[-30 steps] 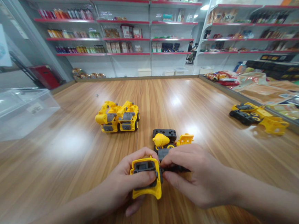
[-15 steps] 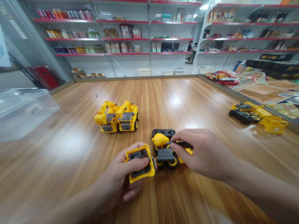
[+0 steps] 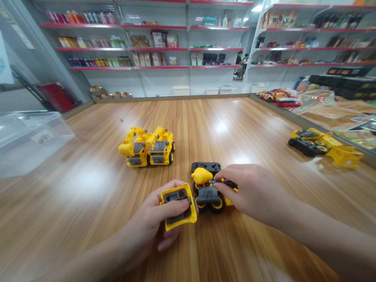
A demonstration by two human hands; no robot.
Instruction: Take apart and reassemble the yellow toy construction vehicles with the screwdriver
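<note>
My left hand [image 3: 159,212] is closed around a yellow toy truck cab [image 3: 186,221]. The cab's hollow, dark grey inside faces up, and my thumb presses into it. Pinched between the thumb and fingers of my right hand [image 3: 252,189] is a slim black screwdriver [image 3: 230,184], its grey tip pointing left. Beneath and beside that tip lie loose toy parts: a yellow mixer drum [image 3: 202,176], a dark grey piece [image 3: 208,195], black wheels with yellow hubs [image 3: 217,205] and a black perforated chassis plate [image 3: 206,166]. My right hand partly covers another yellow part.
Two yellow toy trucks [image 3: 147,147] stand side by side, left of centre. More yellow and black toy parts [image 3: 326,147] lie at the right edge of the wooden table [image 3: 83,228]. A clear plastic box [image 3: 21,145] is at far left. Packaged goods [image 3: 333,109] border the right side; stocked shelves stand behind.
My left hand has shifted slightly right with the toy truck cab. My right hand, with the screwdriver, has moved slightly left. The parts on the table have stayed put.
</note>
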